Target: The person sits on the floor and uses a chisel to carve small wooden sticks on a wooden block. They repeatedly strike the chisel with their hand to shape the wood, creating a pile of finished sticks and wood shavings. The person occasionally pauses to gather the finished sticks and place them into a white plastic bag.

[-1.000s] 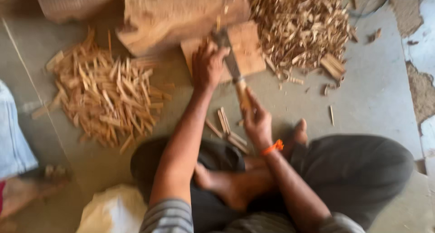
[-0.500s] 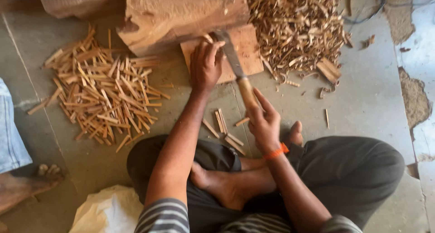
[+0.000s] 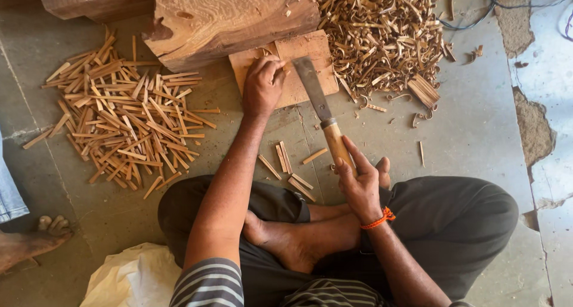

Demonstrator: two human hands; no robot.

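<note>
A person sits cross-legged on a concrete floor, seen from above. At nine o'clock lies a pile of cut sticks [image 3: 122, 116]. Near centre, the left hand [image 3: 261, 86] rests on a flat chopping block [image 3: 298, 65], fingers curled together, apparently pinching a small piece of wood that is mostly hidden. At four o'clock from it, the right hand [image 3: 358, 184] wraps its fingers around the knife [image 3: 322, 119] handle, blade lying toward the block. Shavings [image 3: 382, 32] heap at one o'clock. Splitting looks under way; the blade must next meet the held piece squarely, clear of fingertips.

Dull grey metal knife blade [image 3: 311, 86] with smooth pale wooden handle [image 3: 338, 147]; rough-sawn wooden block [image 3: 310, 53]; matt concrete floor [image 3: 477, 128].
</note>
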